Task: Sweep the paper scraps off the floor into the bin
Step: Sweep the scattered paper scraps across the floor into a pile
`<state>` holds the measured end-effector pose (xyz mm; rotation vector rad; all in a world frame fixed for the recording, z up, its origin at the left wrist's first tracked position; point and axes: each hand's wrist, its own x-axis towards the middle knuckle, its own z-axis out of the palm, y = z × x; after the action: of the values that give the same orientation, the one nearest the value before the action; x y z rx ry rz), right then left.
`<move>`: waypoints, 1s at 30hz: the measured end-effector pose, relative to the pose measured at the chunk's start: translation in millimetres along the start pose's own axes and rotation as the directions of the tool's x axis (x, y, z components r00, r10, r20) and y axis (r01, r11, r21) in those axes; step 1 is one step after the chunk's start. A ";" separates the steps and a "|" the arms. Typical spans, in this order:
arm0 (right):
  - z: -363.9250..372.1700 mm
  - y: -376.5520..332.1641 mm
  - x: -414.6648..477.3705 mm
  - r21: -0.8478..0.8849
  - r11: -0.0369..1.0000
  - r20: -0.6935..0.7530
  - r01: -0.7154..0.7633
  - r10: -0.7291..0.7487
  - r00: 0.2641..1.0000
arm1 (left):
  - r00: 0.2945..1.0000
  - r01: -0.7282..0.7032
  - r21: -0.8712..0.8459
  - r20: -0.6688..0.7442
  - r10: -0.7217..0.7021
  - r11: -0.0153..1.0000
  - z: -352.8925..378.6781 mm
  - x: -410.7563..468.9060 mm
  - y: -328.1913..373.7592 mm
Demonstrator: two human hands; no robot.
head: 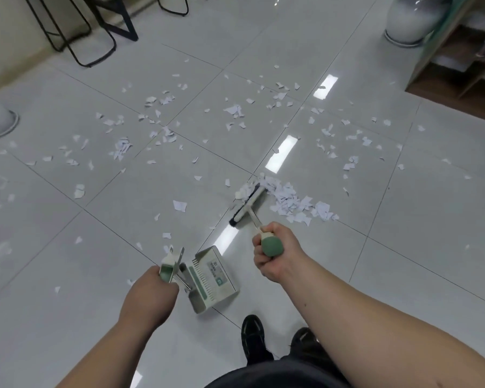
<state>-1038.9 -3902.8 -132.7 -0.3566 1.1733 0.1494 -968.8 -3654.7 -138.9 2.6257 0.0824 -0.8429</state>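
Sweeping up: a person's right hand [272,252] clenches the green grip of a long-handled broom [249,204]. Its brush head is pressed at centre frame against a heap of paper scraps [291,204] on the glossy tiled floor [67,317]. The left hand [147,295], lower centre, grasps the handle of a cream dustpan [216,275] held low beside it. More scraps lie strewn across mid-frame, and black furniture legs [130,32] stand at upper left.

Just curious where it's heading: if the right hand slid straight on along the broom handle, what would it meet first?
The right hand would probably meet the broom head first; scraps lie just beyond it. Depth is hard to judge.
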 end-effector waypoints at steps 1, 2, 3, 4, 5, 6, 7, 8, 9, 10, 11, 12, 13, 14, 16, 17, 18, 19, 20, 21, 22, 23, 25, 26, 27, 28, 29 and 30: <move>-1.4 -4.4 -0.5 -0.011 1.000 0.011 0.010 -0.010 1.000 | 1.000 0.001 -0.006 -0.004 -0.001 1.000 -1.6 0.5 -0.7; -3.4 -9.1 -2.4 -0.023 1.000 0.023 0.020 -0.020 1.000 | 1.000 0.002 -0.010 -0.006 -0.002 1.000 -2.8 1.3 -0.5; -6.4 -13.9 -6.1 -0.034 0.999 0.037 0.032 -0.031 0.999 | 1.000 0.002 -0.014 -0.006 -0.002 1.000 -3.5 1.9 0.8; -10.6 -19.0 -11.6 -0.043 0.998 0.044 0.042 -0.040 0.998 | 1.000 0.003 -0.018 -0.003 -0.003 1.000 -3.3 2.3 3.0; -16.1 -24.5 -18.7 -0.052 0.997 0.046 0.052 -0.049 0.998 | 1.000 0.000 -0.027 0.000 0.000 1.000 -2.2 2.4 6.7; -23.1 -30.8 -26.6 -0.064 0.996 0.042 0.064 -0.062 0.997 | 1.000 -0.007 -0.038 0.004 0.007 0.999 -0.3 2.6 11.4; -31.5 -37.7 -35.3 -0.073 0.994 0.029 0.080 -0.078 0.997 | 1.000 -0.019 -0.048 0.009 0.019 0.999 2.3 2.4 17.7; -41.5 -44.7 -44.4 -0.081 0.992 0.012 0.094 -0.094 0.996 | 0.999 -0.035 -0.050 0.014 0.036 0.998 5.5 2.0 24.6; -52.7 -51.0 -52.5 -0.089 0.990 -0.009 0.106 -0.107 0.994 | 0.998 -0.056 -0.047 0.020 0.057 0.997 9.0 1.5 32.4; -64.8 -56.8 -60.1 -0.090 0.989 -0.030 0.114 -0.117 0.993 | 0.996 -0.083 -0.040 0.027 0.084 0.996 13.2 1.5 41.0; -77.5 -61.8 -66.8 -0.091 0.988 -0.052 0.122 -0.127 0.991 | 0.993 -0.112 -0.035 0.039 0.113 0.993 17.6 1.1 50.9; -89.6 -65.8 -73.6 -0.095 0.987 -0.072 0.130 -0.137 0.988 | 0.988 -0.139 -0.029 0.057 0.141 0.990 22.3 0.1 61.9; -101.9 -69.3 -79.7 -0.104 0.985 -0.096 0.141 -0.151 0.984 | 0.983 -0.165 -0.023 0.077 0.166 0.986 27.5 -0.4 74.0; -113.4 -72.5 -85.7 -0.121 0.981 -0.120 0.154 -0.169 0.978 | 0.977 -0.192 -0.017 0.096 0.192 0.981 33.0 -0.8 87.2; -135.4 -77.6 -97.2 -0.191 0.965 -0.181 0.181 -0.216 0.959 | 0.962 -0.246 -0.002 0.123 0.245 0.969 44.6 -1.8 115.1; -145.9 -80.8 -103.2 -0.236 0.953 -0.215 0.190 -0.242 0.946 | 0.954 -0.272 0.016 0.136 0.268 0.962 50.5 -3.0 129.8; -156.5 -84.7 -108.0 -0.283 0.939 -0.245 0.194 -0.266 0.932 | 0.946 -0.296 0.041 0.150 0.287 0.954 56.4 -3.8 143.8; -167.6 -89.8 -111.9 -0.324 0.926 -0.271 0.194 -0.287 0.919 | 0.937 -0.322 0.071 0.164 0.307 0.944 62.9 -4.1 157.5; -178.8 -96.1 -114.4 -0.359 0.914 -0.296 0.191 -0.305 0.905 | 0.929 -0.345 0.100 0.178 0.324 0.933 69.9 -4.3 170.3; -190.2 -103.8 -115.3 -0.387 0.903 -0.319 0.184 -0.319 0.892 | 0.923 -0.361 0.127 0.189 0.334 0.924 76.9 -4.9 182.6; -201.2 -112.9 -114.5 -0.415 0.893 -0.336 0.174 -0.328 0.883 | 0.919 -0.371 0.153 0.199 0.339 0.916 83.9 -5.6 194.7; -212.2 -122.8 -111.2 -0.439 0.883 -0.348 0.163 -0.335 0.875 | 0.918 -0.376 0.174 0.205 0.340 0.910 90.7 -6.3 205.9; -232.0 -143.9 -100.7 -0.471 0.868 -0.370 0.158 -0.356 0.858 | 0.921 -0.371 0.188 0.196 0.336 0.909 102.9 -9.6 226.2; -240.2 -155.6 -94.0 -0.479 0.863 -0.377 0.157 -0.364 0.852 | 0.926 -0.362 0.181 0.186 0.330 0.914 108.5 -11.6 235.2; -246.8 -167.6 -87.2 -0.484 0.861 -0.375 0.156 -0.365 0.852 | 0.931 -0.350 0.173 0.175 0.321 0.920 113.4 -14.8 243.5; -251.7 -179.3 -79.1 -0.489 0.859 -0.371 0.153 -0.363 0.855 | 0.936 -0.336 0.169 0.164 0.310 0.926 118.3 -18.0 250.7; -253.1 -190.2 -72.1 -0.492 0.858 -0.364 0.148 -0.357 0.860 | 0.943 -0.321 0.167 0.152 0.297 0.932 122.6 -21.6 257.3; -252.4 -199.6 -65.5 -0.496 0.858 -0.354 0.137 -0.344 0.870 | 0.948 -0.305 0.163 0.142 0.284 0.938 126.4 -25.7 263.6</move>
<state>-1225.1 -4172.9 -119.0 -1.0000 1.5175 0.1219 -1014.8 -3944.4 -129.6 2.6538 -0.4303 -0.9299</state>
